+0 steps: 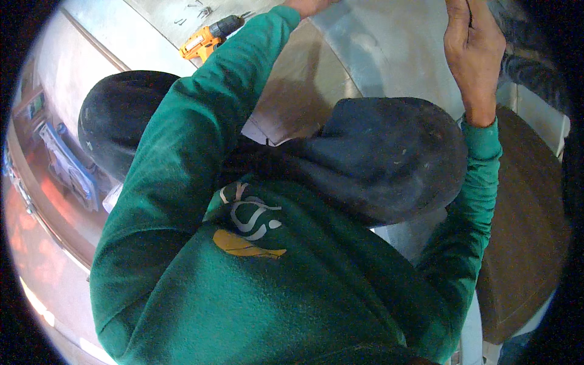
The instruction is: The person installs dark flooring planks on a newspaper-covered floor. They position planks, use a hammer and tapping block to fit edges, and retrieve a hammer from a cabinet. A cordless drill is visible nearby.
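My left hand (310, 6) reaches to the top edge, which cuts off its fingers; only the wrist and the back part of it show. My right hand (477, 45) is raised at the upper right, thumb pressed against the side of the forefinger. Its fingertips run out of the picture, so anything they grip is hidden. An orange and black cordless drill (204, 44) lies on its side beyond my left forearm, apart from both hands. Several small loose screws (202, 11) are scattered just past the drill.
My bent knees in dark trousers (395, 155) take up the middle. A brown board (304, 76) lies between them, beside pale panels (380, 48). At right stands a dark brown curved surface (523, 237); at far left, a blue-edged object (70, 164).
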### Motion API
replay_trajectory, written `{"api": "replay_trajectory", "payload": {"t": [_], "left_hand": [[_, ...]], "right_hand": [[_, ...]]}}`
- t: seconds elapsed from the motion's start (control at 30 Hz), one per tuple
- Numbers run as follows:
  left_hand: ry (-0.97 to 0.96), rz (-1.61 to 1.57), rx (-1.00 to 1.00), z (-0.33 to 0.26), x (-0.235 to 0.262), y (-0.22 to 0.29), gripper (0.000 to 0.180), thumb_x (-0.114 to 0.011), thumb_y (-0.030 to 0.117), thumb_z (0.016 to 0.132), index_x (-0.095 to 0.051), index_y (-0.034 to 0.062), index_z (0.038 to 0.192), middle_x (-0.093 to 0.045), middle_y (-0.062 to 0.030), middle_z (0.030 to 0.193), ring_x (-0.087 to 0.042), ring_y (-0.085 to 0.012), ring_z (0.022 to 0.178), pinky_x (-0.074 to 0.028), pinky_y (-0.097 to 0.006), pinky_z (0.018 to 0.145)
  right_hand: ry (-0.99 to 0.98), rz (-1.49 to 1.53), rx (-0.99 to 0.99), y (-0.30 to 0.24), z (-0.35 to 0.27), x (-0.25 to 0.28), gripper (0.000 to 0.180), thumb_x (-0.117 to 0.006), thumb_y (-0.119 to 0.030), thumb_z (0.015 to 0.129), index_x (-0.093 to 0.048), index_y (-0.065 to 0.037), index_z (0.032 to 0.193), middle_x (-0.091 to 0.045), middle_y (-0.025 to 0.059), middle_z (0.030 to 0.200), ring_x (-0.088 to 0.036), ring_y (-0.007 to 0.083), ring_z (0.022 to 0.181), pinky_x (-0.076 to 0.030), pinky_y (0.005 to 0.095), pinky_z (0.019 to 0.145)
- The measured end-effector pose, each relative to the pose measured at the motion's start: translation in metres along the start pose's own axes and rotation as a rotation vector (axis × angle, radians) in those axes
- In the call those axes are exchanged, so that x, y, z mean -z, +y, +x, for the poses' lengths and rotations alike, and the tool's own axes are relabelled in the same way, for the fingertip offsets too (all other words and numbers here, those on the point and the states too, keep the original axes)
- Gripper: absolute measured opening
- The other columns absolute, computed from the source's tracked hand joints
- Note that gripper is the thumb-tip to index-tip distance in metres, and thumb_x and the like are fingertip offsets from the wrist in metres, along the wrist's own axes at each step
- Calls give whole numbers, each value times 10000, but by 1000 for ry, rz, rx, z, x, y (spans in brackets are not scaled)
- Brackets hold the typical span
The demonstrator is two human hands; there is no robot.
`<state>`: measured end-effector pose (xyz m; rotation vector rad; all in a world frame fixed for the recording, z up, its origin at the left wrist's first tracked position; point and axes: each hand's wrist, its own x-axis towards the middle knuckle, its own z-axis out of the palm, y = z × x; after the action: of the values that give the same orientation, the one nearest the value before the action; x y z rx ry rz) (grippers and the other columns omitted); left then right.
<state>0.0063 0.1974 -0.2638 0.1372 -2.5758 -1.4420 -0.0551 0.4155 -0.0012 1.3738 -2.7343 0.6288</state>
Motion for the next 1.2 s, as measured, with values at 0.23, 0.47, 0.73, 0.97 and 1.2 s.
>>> {"api": "replay_trajectory", "payload": {"t": [0.23, 0.47, 0.73, 0.97, 1.2], "left_hand": [[-93, 22, 46, -4, 0, -7, 527, -737, 283, 887, -584, 14, 1313, -638, -261, 1202, -615, -450, 1090, -487, -506, 940], [-40, 7, 44, 0, 6, 4, 509, -723, 309, 900, -591, 5, 1286, -647, -259, 1142, -626, -426, 1046, -485, -492, 903], [-37, -2, 226, -11, 5, 6, 521, -751, 389, 887, -614, 4, 1209, -674, -238, 1023, -655, -413, 940, -503, -491, 826], [-66, -44, 100, -21, -4, -20, 491, -749, 330, 894, -623, 18, 1252, -694, -229, 1117, -675, -392, 1038, -516, -469, 885], [-92, -11, 128, -11, 10, -23, 487, -739, 288, 898, -611, 21, 1285, -702, -237, 1131, -673, -415, 1054, -519, -469, 905]], "right_hand": [[21, 26, 299, 23, 0, -22, 488, -533, -120, 1069, -448, -53, 1545, -667, 262, 1252, -689, 385, 1059, -523, 383, 894], [-18, 93, 107, 18, -5, -17, 472, -519, -118, 1076, -454, -21, 1533, -617, 246, 1393, -681, 330, 1157, -511, 375, 964], [163, 78, 262, 26, -4, -26, 466, -520, -180, 1088, -474, -78, 1541, -702, 214, 1169, -706, 336, 1027, -536, 417, 861], [29, 174, 133, 23, -19, -33, 460, -554, -179, 1067, -505, -83, 1514, -690, 229, 1052, -672, 371, 874, -534, 423, 808], [-98, 26, -226, 130, -87, -166, 362, -562, -390, 1032, -602, -61, 1179, -708, 249, 936, -672, 479, 841, -539, 556, 719]]}}
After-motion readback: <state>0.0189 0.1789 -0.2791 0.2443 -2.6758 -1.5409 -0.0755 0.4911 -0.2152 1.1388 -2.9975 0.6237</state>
